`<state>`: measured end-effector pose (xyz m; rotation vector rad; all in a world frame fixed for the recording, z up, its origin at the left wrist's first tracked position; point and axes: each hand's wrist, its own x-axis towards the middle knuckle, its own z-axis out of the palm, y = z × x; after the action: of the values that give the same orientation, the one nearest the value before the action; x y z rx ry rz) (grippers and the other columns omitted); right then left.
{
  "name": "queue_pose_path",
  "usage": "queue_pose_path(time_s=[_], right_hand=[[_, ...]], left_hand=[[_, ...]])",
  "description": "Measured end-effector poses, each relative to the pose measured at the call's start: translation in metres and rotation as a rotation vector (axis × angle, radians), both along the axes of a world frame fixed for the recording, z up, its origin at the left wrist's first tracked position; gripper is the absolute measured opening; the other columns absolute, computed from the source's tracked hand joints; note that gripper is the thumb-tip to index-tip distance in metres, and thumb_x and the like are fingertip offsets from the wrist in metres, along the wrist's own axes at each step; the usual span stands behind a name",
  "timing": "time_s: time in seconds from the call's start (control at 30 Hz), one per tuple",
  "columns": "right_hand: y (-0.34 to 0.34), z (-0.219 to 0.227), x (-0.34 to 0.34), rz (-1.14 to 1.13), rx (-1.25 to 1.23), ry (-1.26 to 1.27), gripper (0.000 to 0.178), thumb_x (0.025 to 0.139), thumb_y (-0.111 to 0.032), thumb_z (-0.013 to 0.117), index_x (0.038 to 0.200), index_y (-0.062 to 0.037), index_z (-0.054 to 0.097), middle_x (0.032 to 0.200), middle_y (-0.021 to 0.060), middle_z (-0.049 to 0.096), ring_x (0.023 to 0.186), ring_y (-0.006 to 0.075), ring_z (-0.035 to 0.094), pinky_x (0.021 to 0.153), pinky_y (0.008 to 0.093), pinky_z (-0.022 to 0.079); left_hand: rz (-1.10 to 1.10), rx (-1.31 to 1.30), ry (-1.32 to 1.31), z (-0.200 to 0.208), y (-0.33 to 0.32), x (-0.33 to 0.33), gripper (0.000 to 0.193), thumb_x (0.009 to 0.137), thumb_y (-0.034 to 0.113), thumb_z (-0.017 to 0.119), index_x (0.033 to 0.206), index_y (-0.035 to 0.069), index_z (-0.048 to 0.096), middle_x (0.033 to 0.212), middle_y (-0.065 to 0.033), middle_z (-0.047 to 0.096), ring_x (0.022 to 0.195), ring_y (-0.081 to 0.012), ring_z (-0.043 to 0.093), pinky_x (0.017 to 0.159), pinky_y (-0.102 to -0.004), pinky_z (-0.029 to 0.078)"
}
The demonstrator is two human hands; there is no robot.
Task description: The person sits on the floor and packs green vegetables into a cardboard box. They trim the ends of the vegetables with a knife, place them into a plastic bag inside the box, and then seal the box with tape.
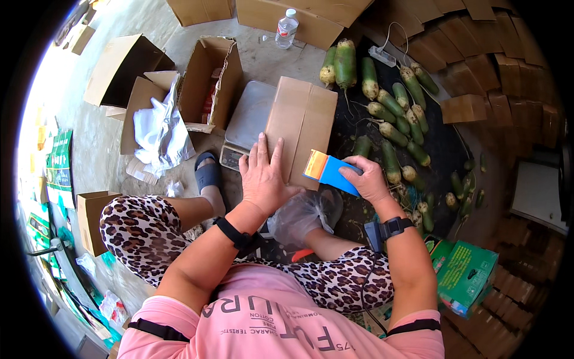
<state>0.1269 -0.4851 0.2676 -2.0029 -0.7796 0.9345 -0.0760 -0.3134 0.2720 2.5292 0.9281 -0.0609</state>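
Observation:
A closed brown cardboard box [306,119] stands in front of me, partly over the steel top of a scale [250,113]. My left hand [263,179] rests with fingers spread on the near left part of the box. Just right of the box's near edge, my right hand [368,179] grips a flat blue piece with an orange end [338,175], thumb on top. The orange end points at the box; its exact kind is unclear. Below the box, a clear plastic bag [296,221] lies around my right foot.
Many green radishes [391,134] lie on a dark mat at the right, beside a white power strip [382,56]. Open cartons [200,78] and crumpled white paper [158,128] stand left. A plastic bottle [287,30] is behind; stacked cardboard [508,84] lines the far right.

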Motion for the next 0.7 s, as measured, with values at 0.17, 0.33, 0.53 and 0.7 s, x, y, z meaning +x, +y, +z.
queue_pose_path(time_s=[0.17, 0.33, 0.53, 0.7], right_hand=[[-0.003, -0.009, -0.004, -0.023, 0.072, 0.024, 0.033, 0.084, -0.027, 0.075, 0.103, -0.0001, 0.068, 0.091, 0.0077, 0.070, 0.086, 0.0128, 0.064, 0.080, 0.0299, 0.052], [0.026, -0.019, -0.033, -0.095, 0.162, 0.096, 0.035, 0.084, -0.029, 0.074, 0.103, -0.0006, 0.069, 0.091, 0.0098, 0.072, 0.084, 0.0143, 0.066, 0.078, 0.0308, 0.053], [0.033, -0.026, -0.056, -0.143, 0.197, 0.100, 0.036, 0.085, -0.030, 0.073, 0.103, 0.0001, 0.068, 0.091, 0.0122, 0.072, 0.083, 0.0177, 0.069, 0.076, 0.0317, 0.054], [0.033, -0.015, -0.058, -0.134, 0.170, 0.111, 0.038, 0.086, -0.032, 0.071, 0.104, 0.0004, 0.067, 0.089, 0.0121, 0.072, 0.080, 0.0168, 0.069, 0.074, 0.0312, 0.055]], left_hand=[[-0.070, 0.039, -0.042, -0.007, 0.010, 0.001, 0.119, 0.048, 0.054, 0.089, 0.147, 0.012, 0.037, 0.152, -0.0268, 0.030, 0.130, -0.0373, 0.043, 0.108, -0.0498, 0.028], [-0.167, 0.125, -0.078, -0.013, 0.057, -0.012, 0.116, 0.045, 0.046, 0.091, 0.144, 0.012, 0.041, 0.154, -0.0178, 0.033, 0.129, -0.0342, 0.044, 0.110, -0.0498, 0.026], [-0.201, 0.156, 0.068, -0.002, 0.055, -0.021, 0.110, 0.057, 0.056, 0.083, 0.147, 0.010, 0.038, 0.155, -0.0241, 0.027, 0.144, -0.0397, 0.026, 0.114, -0.0639, 0.010], [0.021, 0.143, 0.102, 0.003, 0.013, 0.001, 0.120, 0.056, 0.063, 0.080, 0.150, 0.006, 0.030, 0.155, -0.0297, 0.019, 0.145, -0.0503, 0.011, 0.114, -0.0648, 0.009]])
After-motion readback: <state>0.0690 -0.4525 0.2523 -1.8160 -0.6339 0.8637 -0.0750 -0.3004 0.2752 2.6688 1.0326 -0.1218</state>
